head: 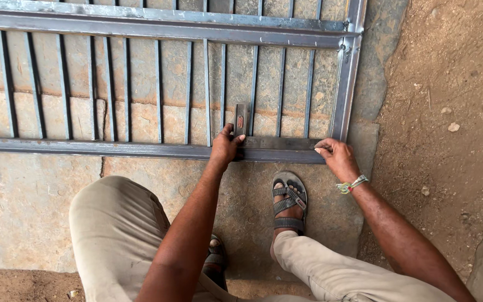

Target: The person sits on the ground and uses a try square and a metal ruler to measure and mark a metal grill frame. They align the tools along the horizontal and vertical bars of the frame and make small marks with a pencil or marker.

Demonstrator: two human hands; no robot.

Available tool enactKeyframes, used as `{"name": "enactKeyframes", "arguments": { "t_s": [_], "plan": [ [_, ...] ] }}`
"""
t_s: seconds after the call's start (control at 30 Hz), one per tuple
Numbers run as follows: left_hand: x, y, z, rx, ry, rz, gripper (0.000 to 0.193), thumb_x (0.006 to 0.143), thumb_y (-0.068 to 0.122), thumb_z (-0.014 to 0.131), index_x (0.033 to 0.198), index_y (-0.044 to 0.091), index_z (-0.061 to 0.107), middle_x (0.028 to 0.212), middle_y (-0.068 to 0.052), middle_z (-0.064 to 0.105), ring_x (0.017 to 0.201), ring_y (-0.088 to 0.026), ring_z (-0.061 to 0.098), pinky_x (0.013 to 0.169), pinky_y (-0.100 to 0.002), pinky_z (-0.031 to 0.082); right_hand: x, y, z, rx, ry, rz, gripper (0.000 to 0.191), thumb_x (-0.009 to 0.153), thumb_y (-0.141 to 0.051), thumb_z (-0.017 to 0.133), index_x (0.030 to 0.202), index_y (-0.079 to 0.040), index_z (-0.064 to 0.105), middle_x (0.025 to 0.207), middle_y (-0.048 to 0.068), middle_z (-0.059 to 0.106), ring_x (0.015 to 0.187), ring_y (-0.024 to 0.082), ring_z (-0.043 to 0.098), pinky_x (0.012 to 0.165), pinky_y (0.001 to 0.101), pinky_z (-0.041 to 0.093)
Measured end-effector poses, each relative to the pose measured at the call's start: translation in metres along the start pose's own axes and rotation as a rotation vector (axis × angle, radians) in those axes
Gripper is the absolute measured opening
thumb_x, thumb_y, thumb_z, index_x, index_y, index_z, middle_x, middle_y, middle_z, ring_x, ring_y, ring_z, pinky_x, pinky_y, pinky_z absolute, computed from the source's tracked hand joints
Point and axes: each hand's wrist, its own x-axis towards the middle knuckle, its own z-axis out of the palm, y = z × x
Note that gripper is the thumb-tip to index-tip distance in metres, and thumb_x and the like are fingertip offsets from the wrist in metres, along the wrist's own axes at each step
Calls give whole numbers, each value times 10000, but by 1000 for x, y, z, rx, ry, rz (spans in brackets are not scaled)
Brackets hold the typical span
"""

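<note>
Steel, grey and unpainted, makes up the gate frame [157, 150] lying flat on the stone slab floor [29, 201], its thin vertical bars running between two long rails. In the head view, the left hand [226, 146] presses down at the lower rail, fingers curled around the foot of a small dark tool with a red oval mark, the try square [240, 120], which stands against one upright bar and touches the rail. That grip is closed on the tool. The right hand [335, 156] lies further along the same rail near the frame's corner, fingers narrowed and pinching at the rail's edge; whether it holds something small there I cannot tell. A woven wristband [351, 184] sits on that wrist. One sandalled foot [289, 201] stands just below the rail between the two arms; the other is mostly hidden under the left forearm. Bare dirt lies to the right of the slab.

As a judgement: the tool rests on a narrow edge, so a slight shift of the left hand could tilt it off square. The raw steel edges could nick the fingertips, and the toes close to the rail are exposed if the frame slides.
</note>
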Motion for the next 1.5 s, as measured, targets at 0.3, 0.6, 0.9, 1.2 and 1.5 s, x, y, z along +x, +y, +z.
{"name": "enactKeyframes", "arguments": {
  "t_s": [0.3,0.6,0.9,1.2,1.5],
  "plan": [
    [0,11,-5,-128,-98,-94,751,932,182,701,1578,118,323,1409,-200,595,1087,-284,685,690,-402,660,-16,16,11,89,120,64,109,939,-127,756,1029,-66,755,925,66,791,819,162,753,715,326,595],
    [-2,19,-4,-69,-83,-116,777,936,195,691,1590,93,284,1454,-231,554,1135,-315,676,727,-414,675,-15,36,18,143,203,40,102,922,-84,750,1016,-46,743,978,97,786,881,210,769,787,343,620],
    [-9,20,-3,-36,-139,-53,542,979,212,682,1460,19,523,1287,-198,674,1053,-260,696,695,-371,672,-17,38,24,159,192,63,89,928,-82,751,1003,-38,733,958,121,779,889,229,771,786,351,619],
    [-7,12,-8,-142,-162,6,377,964,153,700,1311,113,556,1135,-92,694,953,-200,692,653,-351,660,-14,37,23,85,287,-134,104,916,24,699,988,10,624,1096,168,692,923,283,715,829,392,587],
    [-16,18,-9,-139,-127,1,610,934,107,699,1468,87,406,1241,-171,675,985,-241,720,697,-362,677,-3,39,16,-10,100,-50,87,992,5,622,1075,-13,600,1074,177,714,1004,316,713,876,425,576]
  ]
}}
